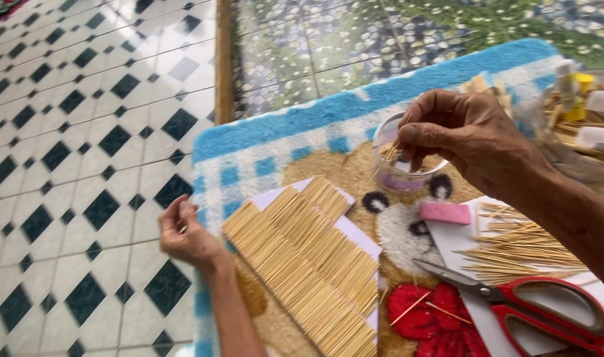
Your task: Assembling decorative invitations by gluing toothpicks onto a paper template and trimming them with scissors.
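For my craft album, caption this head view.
Right hand dips a thin stick into a small clear cup; left hand beside a toothpick panel.

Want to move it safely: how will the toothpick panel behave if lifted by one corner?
The toothpick panel is probably light, being thin sticks on white card. It likely flexes across the rows, so a corner lift may bend it. Sticks could come loose if glue is fresh.

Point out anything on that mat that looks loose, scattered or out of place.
Two thin sticks lie stray on the mat's red flower, apart from the neat glued stick panel and the loose pile on the white sheet beside the scissors. Nothing looks spilled or broken.
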